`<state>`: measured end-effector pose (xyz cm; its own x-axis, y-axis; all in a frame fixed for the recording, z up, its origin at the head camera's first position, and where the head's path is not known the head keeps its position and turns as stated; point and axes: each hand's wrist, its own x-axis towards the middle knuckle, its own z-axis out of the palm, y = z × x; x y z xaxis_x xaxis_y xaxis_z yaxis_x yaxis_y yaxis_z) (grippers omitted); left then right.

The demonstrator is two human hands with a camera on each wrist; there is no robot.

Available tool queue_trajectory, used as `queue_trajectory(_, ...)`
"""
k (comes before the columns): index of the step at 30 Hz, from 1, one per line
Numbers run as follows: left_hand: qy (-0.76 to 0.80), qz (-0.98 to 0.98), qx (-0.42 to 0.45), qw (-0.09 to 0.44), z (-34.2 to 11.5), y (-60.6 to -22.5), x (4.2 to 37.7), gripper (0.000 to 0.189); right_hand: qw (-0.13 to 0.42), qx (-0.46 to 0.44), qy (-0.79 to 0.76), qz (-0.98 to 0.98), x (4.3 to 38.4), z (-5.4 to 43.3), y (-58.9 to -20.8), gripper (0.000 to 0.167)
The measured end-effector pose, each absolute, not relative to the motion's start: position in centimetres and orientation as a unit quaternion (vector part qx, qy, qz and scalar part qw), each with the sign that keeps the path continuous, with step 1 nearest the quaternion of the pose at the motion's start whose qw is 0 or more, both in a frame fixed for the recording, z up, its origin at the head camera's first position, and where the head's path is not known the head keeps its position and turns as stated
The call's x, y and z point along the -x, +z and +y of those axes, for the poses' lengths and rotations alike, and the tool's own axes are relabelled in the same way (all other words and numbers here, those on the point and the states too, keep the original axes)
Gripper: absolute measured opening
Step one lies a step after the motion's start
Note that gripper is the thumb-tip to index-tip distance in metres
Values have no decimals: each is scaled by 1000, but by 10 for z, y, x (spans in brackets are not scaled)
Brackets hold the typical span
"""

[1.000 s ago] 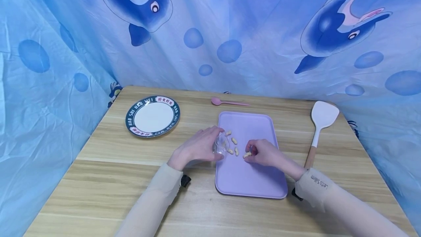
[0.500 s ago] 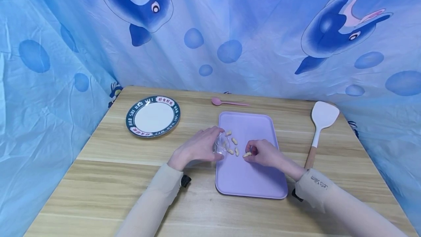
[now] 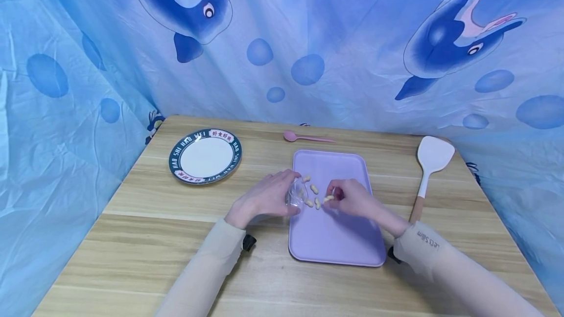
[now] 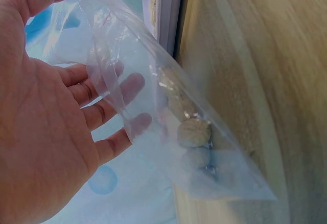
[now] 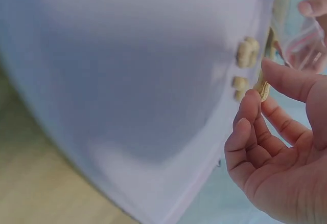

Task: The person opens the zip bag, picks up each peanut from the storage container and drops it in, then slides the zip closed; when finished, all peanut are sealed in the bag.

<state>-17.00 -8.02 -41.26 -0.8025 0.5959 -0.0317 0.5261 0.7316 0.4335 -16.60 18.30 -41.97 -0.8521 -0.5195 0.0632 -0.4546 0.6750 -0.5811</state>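
Observation:
My left hand holds a clear plastic bag at the tray's left edge, its mouth spread between thumb and fingers. Inside the bag, in the left wrist view, lie a few peanuts. Over the purple tray, my right hand pinches one peanut between thumb and fingertips. Several loose peanuts lie on the tray between the two hands.
A white plate with a dark green patterned rim stands at the back left. Behind the tray lies a pink spoon. To the tray's right rests a white spatula with a wooden handle. A blue curtain hangs behind the table.
My right hand has shifted left and slightly away from me, carrying the pinched peanut closer to the bag. The left hand and bag stay in place.

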Motion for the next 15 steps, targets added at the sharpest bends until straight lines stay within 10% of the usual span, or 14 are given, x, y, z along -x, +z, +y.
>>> queue_trajectory(15,218,923,-308,79,-82,-412,169,85,59,302,-315,898,175,152,-392,18)
